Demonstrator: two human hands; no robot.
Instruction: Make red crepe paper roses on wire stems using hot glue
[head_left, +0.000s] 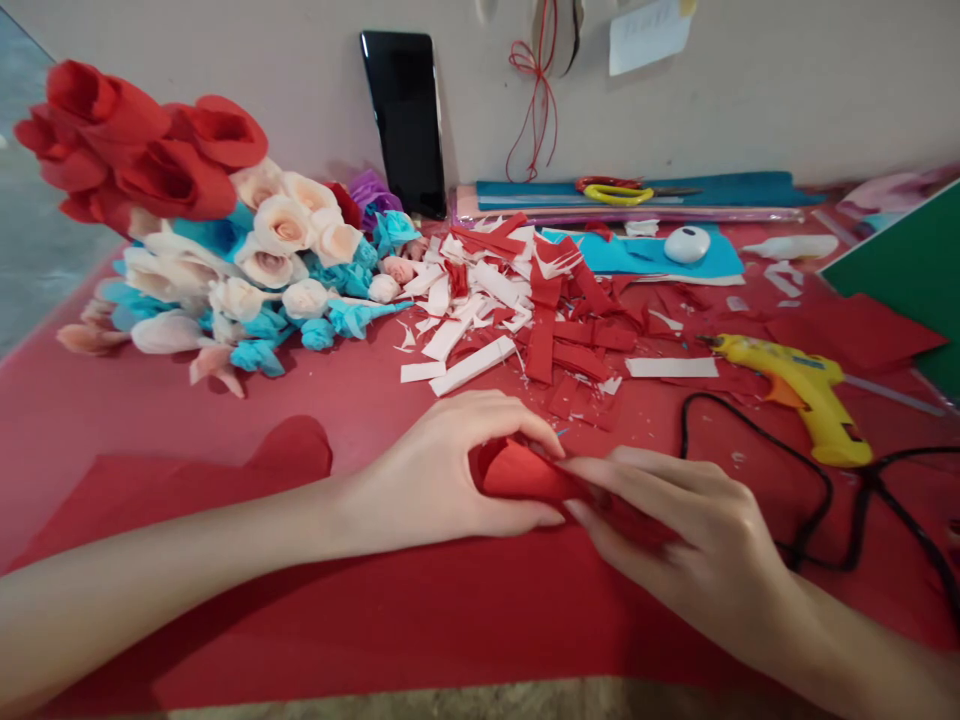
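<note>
Between my two hands is a piece of red paper (521,472), curled into a rolled shape. My left hand (442,465) wraps round it from the left, thumb below and fingers above. From the right, my right hand (675,540) pinches the paper's other end; part of that end is hidden by the fingers. Under both hands lies a large red sheet (360,630) along the near side of the table. A rounded red paper piece (296,443) rests behind my left forearm.
Paper flowers (277,235) in red, cream and blue are heaped at the left. Paper scraps (487,290) cover the middle. A yellow glue gun (806,385) with a black cord (825,480) lies right. A phone (405,120) leans on the wall; yellow-handled scissors (622,193) lie behind.
</note>
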